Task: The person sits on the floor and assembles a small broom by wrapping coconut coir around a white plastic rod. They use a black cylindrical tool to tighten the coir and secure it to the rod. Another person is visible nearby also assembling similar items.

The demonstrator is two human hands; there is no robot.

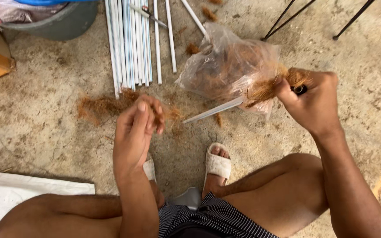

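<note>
While the right hand (314,103) is clenched around one end of a white rod (214,110) together with a tuft of brown fibre (270,86), the rod slants down and left from the fist, its free end above the concrete floor (45,119). Left hand (137,128): fingertips pinched together on a small wisp of the same fibre (amount held cannot be told). Behind the right hand lies a clear plastic bag (225,66) with more fibre inside. Loose fibre (100,105) lies on the floor just beside the left hand, near a bundle of white rods (131,42). Scissors (148,14) rest across that bundle. Two sandalled feet show below.
</note>
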